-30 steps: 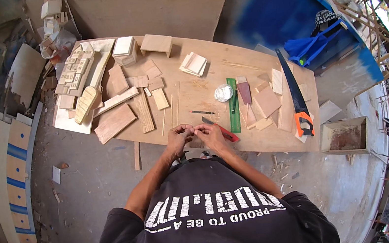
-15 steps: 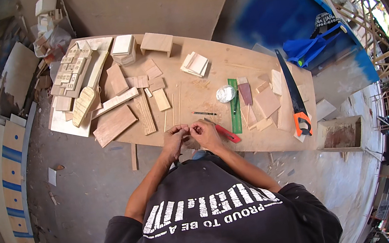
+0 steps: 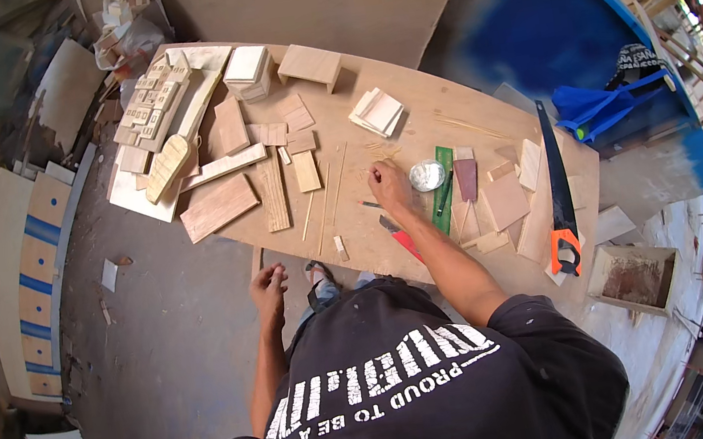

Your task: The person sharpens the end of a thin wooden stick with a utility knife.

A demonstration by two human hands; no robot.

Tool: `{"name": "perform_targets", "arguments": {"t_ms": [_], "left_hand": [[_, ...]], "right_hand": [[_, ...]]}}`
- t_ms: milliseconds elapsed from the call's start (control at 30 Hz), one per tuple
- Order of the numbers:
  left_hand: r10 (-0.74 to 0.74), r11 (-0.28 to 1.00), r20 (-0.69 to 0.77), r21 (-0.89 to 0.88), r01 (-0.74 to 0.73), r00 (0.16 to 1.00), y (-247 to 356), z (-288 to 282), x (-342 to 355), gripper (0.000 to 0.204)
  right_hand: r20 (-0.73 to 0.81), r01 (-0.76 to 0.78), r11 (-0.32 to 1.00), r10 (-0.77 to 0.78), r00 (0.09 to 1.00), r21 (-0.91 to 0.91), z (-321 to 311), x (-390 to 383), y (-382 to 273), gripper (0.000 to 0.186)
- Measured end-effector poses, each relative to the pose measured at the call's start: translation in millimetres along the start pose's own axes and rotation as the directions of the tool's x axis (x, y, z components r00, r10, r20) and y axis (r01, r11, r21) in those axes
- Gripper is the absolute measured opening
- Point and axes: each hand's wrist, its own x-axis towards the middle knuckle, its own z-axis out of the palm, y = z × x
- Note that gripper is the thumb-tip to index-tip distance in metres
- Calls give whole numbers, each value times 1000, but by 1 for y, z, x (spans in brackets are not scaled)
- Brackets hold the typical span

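A large wooden table spans the scene, a long handsaw at its right. The person's hands, together at the near edge a second ago, have parted. The right hand, fingers curled, is just left of a round white tub; the left hand, fingers bent, is beyond the table's near edge. Whether either grips anything, I cannot tell. A small wooden piece, now visible, sits near that edge.

- Thin pale wood slivers lay scattered on the worktop
- A round, white-filled tub stood upright near them
- A small pale block lay near the front edge
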Motion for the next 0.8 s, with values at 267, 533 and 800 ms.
{"name": "perform_targets", "arguments": {"t_ms": [267,533,800], "left_hand": [[-25,973,-247,216,80,969,-21,-6,-37,22],[492,661,107,600,-451,864,40,98,-12,14],[578,446,108,788,-424,809,17,111,6,11]], "right_hand": [[-81,118,993,-116,990,10,2,-6,11,10],[215,182,976,-205,955,120,-2,-28,-34,16],[281,204,961,-251,926,184,-14,-63,-36,18]]}}
